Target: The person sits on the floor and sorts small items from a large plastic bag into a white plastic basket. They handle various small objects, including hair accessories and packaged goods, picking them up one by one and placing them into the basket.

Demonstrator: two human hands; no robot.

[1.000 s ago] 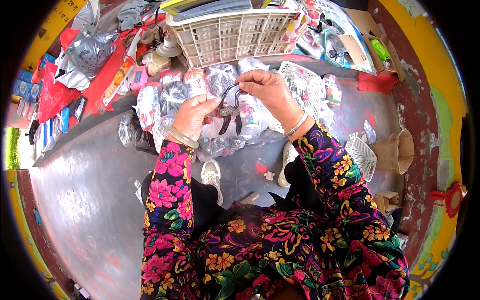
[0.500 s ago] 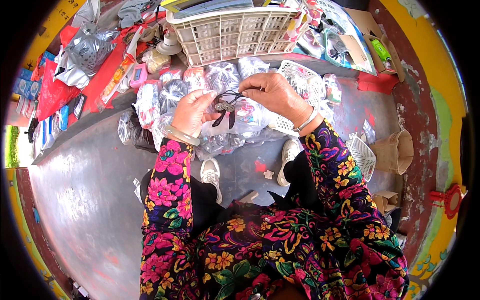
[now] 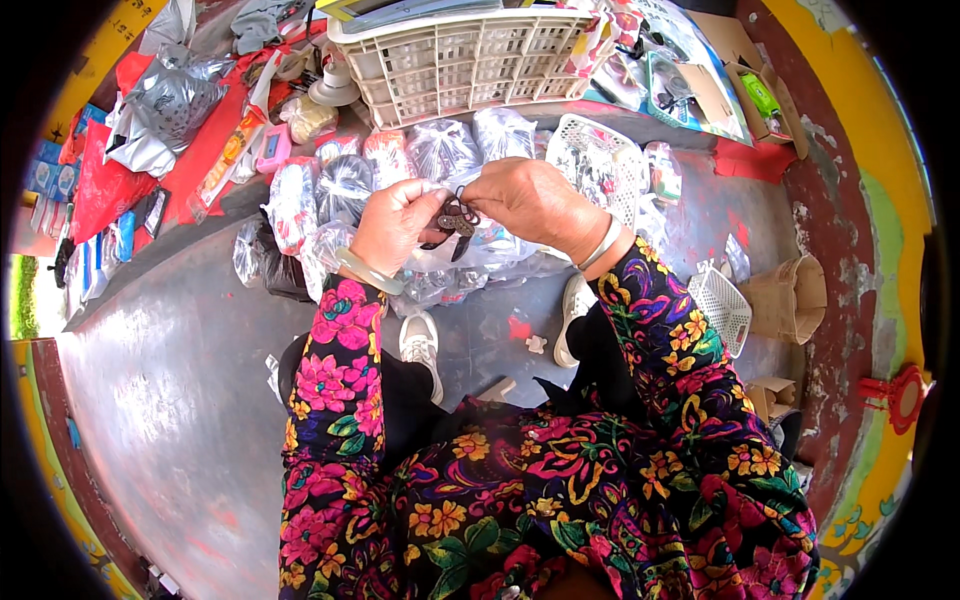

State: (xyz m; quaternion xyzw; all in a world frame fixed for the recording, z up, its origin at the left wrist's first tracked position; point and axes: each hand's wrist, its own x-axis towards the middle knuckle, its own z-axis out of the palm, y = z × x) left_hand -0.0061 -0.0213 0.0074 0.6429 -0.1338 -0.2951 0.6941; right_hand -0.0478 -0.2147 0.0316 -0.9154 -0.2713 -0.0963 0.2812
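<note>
My left hand (image 3: pixel 392 225) pinches a small black-corded trinket (image 3: pixel 458 222) between thumb and fingers. It has a greyish, metallic-looking ornament and dark hanging pieces; its exact kind is too small to tell. From the other side my right hand (image 3: pixel 535 203) grips the black cord close by, so both hands nearly meet. Part of the trinket is hidden behind the fingers. Below and beyond the hands lie several clear plastic bags (image 3: pixel 443 150) of packed small goods. A white perforated basket (image 3: pixel 597 165) with small items stands just beyond my right hand.
On the ledge ahead stands a large cream plastic crate (image 3: pixel 470 65). Red cloth and silvery bags (image 3: pixel 178 100) lie at the left. To the right are another white basket (image 3: pixel 722 308) and a brown container (image 3: pixel 790 300). My shoes (image 3: pixel 419 345) rest on the grey floor.
My right hand has come closer to my left, moving slightly left and down. The cord, stretched between them before, is now bunched up, and the trinket's dark hanging pieces show less.
</note>
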